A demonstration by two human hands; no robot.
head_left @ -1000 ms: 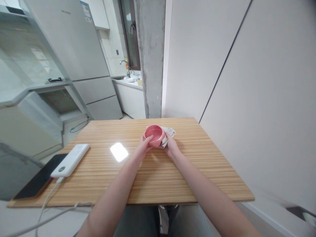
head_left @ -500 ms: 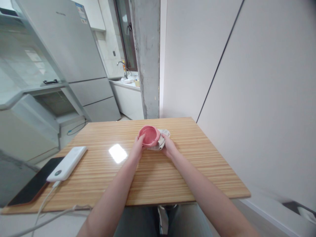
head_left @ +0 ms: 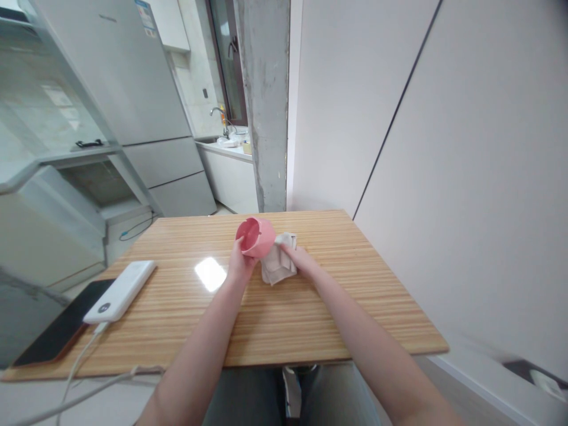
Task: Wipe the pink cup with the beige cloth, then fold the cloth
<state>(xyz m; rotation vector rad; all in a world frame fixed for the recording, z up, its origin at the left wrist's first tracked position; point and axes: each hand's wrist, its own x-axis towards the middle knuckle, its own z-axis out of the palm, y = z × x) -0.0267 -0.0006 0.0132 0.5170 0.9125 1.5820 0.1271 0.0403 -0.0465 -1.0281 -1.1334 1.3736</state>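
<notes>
A pink bowl is held above the table, tilted with its opening toward the left. My left hand is closed on its near left rim, the thumb inside and the other fingers underneath. In my right hand is a pale cloth, gripped near its upper right part. The cloth lies against the right side of the bowl and hangs down in folds. Some fingertips of my right hand are hidden by the cloth.
The wood-grain table spans the area before me. At its left lie a white power bank with a cable and a dark flat tablet-like object. A grey pillar and white wall panels stand beyond.
My left hand has moved the bowl slightly left and up, tipping its opening to the left. The cloth now hangs more spread out below my right hand.
</notes>
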